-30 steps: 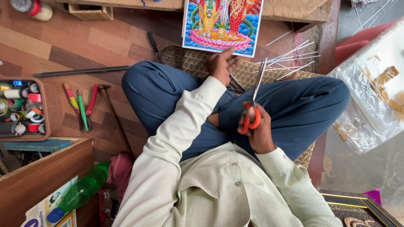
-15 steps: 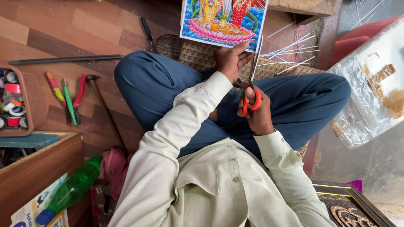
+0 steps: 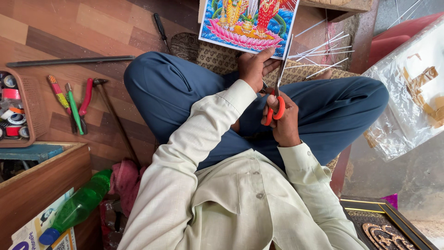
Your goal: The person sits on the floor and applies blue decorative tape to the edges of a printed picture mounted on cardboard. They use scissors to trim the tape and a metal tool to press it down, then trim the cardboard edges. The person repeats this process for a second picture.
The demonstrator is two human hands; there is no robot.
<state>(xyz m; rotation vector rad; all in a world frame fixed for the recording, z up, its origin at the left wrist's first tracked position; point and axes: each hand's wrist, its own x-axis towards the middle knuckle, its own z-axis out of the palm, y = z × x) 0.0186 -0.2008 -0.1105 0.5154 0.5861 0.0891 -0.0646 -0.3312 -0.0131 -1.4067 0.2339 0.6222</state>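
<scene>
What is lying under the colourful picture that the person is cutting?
Under the colourful picture lies a patterned mat, with thin white strips beside it. What lies directly beneath the picture's middle is covered.

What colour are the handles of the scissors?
Orange. The scissors sit in the right hand, seen clearly from the head camera.

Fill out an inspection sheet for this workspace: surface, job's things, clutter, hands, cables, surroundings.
Surface: wood-pattern floor; the person sits cross-legged on a patterned mat.
Job's things: colourful picture print; orange-handled scissors, blades at the print's right edge.
Clutter: thin white strips beyond the knee; pliers and screwdrivers; hammer; basket of tape rolls; green bottle.
Hands: left hand grips the print's lower edge; right hand in the scissor handles.
Cables: nothing seen.
Surroundings: plastic sheet on the right; dark framed piece; wooden box.
</scene>
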